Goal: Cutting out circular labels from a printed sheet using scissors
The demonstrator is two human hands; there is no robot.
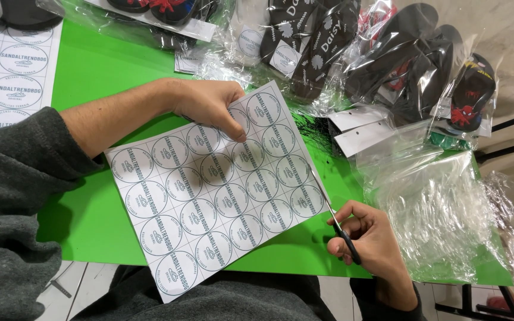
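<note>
A white sheet (209, 190) printed with a grid of round labels lies tilted over the green table (102, 65). My left hand (209, 104) pinches the sheet's upper edge, thumb on top. My right hand (370, 238) grips black-handled scissors (331, 214) at the sheet's right edge. Their thin blades point up along that edge, and the cut line runs beside the outer column of labels.
Another label sheet (7, 77) lies at the far left. Bagged dark sandals (310, 41) and several more pairs crowd the table's back. A pile of clear plastic bags (435, 208) and white card headers (358, 128) sit at the right. The table's near edge is by my lap.
</note>
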